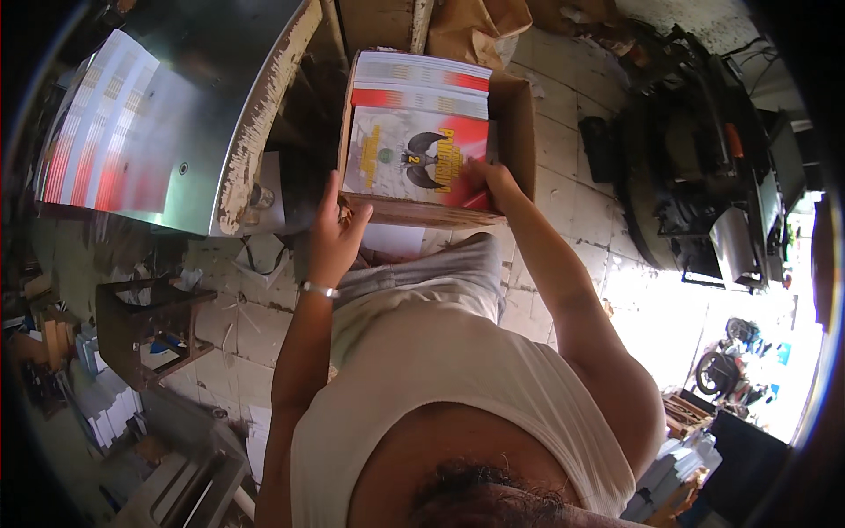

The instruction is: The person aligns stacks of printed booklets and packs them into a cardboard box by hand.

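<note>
Resting spread at the carton's (519, 132) seven-o'clock corner was the left hand (335, 236); the right hand (495, 183), its grip unclear, could have creased the booklet (385, 150) inside, at twelve o'clock, by overpressing.

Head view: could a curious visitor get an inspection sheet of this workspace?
Surface: grey metal tabletop with a chipped edge.
Job's things: red-and-white booklets packed in a cardboard box; similar stacks on the tabletop.
Clutter: paper piles at lower left; crumpled brown paper beyond the box.
Hands: left hand spread at the box's near left corner; right hand over the booklets' right side, fingertips unclear.
Cables: thin dark lines, perhaps cables, at upper right.
Surroundings: tiled floor; dark machine and motorcycle at right.
</note>
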`<move>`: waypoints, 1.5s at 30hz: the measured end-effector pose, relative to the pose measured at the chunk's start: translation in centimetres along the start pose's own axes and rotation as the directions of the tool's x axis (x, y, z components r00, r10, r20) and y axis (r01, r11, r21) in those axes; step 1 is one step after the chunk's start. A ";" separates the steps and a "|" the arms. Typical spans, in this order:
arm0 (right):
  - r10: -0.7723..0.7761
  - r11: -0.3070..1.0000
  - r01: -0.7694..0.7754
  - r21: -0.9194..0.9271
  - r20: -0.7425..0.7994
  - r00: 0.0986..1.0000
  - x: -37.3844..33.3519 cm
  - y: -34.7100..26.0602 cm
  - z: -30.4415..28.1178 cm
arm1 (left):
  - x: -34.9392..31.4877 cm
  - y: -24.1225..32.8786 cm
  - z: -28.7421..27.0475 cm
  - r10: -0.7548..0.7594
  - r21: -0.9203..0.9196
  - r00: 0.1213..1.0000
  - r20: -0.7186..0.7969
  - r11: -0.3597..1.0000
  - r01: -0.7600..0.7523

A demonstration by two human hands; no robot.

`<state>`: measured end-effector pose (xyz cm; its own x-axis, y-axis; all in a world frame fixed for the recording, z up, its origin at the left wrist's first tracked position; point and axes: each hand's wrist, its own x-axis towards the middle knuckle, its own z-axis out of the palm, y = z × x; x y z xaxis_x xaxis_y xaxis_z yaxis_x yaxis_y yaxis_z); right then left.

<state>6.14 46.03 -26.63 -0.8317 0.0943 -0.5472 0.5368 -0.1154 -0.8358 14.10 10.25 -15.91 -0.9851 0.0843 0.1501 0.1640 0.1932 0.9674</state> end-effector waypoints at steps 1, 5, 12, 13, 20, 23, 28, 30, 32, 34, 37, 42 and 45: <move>0.015 1.000 -0.015 -0.001 -0.124 0.992 0.0 -0.3 0.2 | -1.2 1.5 -0.7 -0.050 -0.069 0.999 -0.002 0.996 0.049; -0.290 0.943 0.182 -0.280 -0.415 0.863 0.2 -1.3 0.3 | -4.4 4.9 -5.4 0.138 0.249 0.990 -0.007 0.959 -0.132; -0.548 0.825 0.497 -0.270 -0.164 0.821 -4.7 -2.5 3.8 | -3.7 12.7 -18.1 0.661 0.594 0.690 -0.294 0.692 -0.410; -0.595 0.752 0.506 -0.422 -0.104 0.797 -5.5 -2.8 4.1 | -2.5 14.4 -20.8 0.739 0.707 0.609 -0.288 0.593 -0.385; -0.593 0.488 0.501 -0.715 0.150 0.791 -13.1 -2.1 9.3 | 8.3 18.1 -41.9 0.754 0.905 0.561 -0.342 0.424 -0.019; -0.702 0.310 0.596 -0.741 0.245 0.668 -14.3 -0.2 9.6 | 12.2 17.9 -45.8 0.727 0.972 0.648 -0.226 0.129 0.195; -0.760 0.115 0.575 -0.810 0.301 0.576 -15.2 1.4 9.7 | 14.4 21.1 -46.2 0.043 0.930 0.960 -0.275 0.265 0.255; -0.780 0.062 0.579 -0.813 0.322 0.536 -14.8 1.8 9.9 | 14.4 21.4 -46.6 0.035 0.940 0.969 -0.244 0.254 0.227; -0.814 0.037 0.547 -0.837 0.292 0.502 -14.4 2.2 10.1 | 14.5 21.7 -46.6 0.027 0.947 0.976 -0.216 0.247 0.203; -0.822 0.025 0.544 -0.839 0.292 0.489 -14.0 2.5 10.4 | 14.7 21.9 -46.8 -0.001 0.955 0.977 -0.213 0.209 0.209; -0.813 -0.004 0.510 -0.860 0.300 0.499 -13.8 2.8 10.3 | 14.9 22.0 -47.5 -0.041 0.931 0.972 -0.230 0.283 0.232; -0.814 -0.046 0.510 -0.859 0.328 0.479 -13.5 3.0 10.3 | 15.1 22.6 -48.1 -0.092 0.921 0.970 -0.223 0.306 0.241; -0.819 -0.035 0.521 -0.853 0.323 0.474 -14.0 2.4 10.7 | 15.2 22.2 -49.0 -0.144 0.877 0.958 -0.248 0.386 0.285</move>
<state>17.60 33.84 -20.48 -0.8796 -0.1805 0.4402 -0.3314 0.8963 -0.2948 0.22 -32.13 17.83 -0.9802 -0.1899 0.0556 -0.1718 0.9562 0.2369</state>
